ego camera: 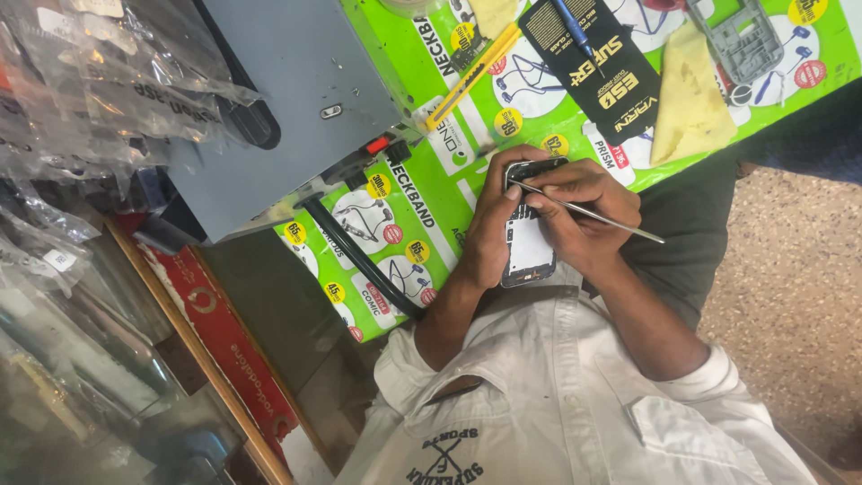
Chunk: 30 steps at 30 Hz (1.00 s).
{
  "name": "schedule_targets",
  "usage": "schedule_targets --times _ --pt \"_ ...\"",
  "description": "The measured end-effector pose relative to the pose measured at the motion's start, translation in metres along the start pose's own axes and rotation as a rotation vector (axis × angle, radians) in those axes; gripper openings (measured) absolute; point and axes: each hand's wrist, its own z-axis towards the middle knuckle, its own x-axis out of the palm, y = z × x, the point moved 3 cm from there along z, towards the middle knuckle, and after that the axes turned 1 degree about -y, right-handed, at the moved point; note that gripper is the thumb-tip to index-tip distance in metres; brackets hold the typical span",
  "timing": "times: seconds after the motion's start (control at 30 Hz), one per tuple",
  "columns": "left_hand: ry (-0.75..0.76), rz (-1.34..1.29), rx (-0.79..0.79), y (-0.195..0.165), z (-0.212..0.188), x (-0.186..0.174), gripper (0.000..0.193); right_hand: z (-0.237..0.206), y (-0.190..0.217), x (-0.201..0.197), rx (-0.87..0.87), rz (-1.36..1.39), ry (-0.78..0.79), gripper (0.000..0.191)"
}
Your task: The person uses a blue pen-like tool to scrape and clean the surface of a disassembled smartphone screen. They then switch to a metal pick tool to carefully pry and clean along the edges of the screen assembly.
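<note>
At the far left of the frame hang many clear plastic bags (99, 81), and below them a wooden strip with a red board (235, 346) runs diagonally toward the bottom. Next to the right, in the upper left part, a grey metal box (287, 99) stands on the worktop (409, 202), which is covered with a bright green printed sheet; a thick black cable (359, 260) goes from the box down along the sheet. In the centre of the frame, at the near edge of the worktop, the left hand (489, 238) is closed around an opened small phone (530, 229), gripping it by its left side. The long axis of the phone is nearly vertical in the picture, slightly tilted, with the pale part at the lower end. Just right of it, the right hand (584, 216) holds a thin metal tool (584, 211) pinched in the fingers; the tool lies almost across the phone, its tip on the upper part of the phone and its other end pointing to the lower right. Above, on the worktop, lie a yellow knife (471, 76), a black flat package (606, 67), a yellow cloth (687, 99) and a grey phone frame (745, 40). At the right edge is a speckled brown floor (790, 296).
</note>
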Motion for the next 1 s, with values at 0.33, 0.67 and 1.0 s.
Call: schedule_targets --times 0.33,0.67,1.0 --pt "-0.016 0.212 0.012 -0.0005 -0.0033 0.0018 0.040 -0.0018 -0.0021 -0.0006 -0.038 -0.023 -0.029 0.021" --pt "-0.043 0.249 0.023 0.0002 -0.0022 0.0025 0.032 0.0026 0.0033 0.0031 -0.073 -0.069 -0.061 0.019" --pt "-0.045 0.190 0.004 0.0041 -0.0005 0.0028 0.029 -0.0005 -0.0006 0.0007 -0.008 -0.034 -0.058 0.020"
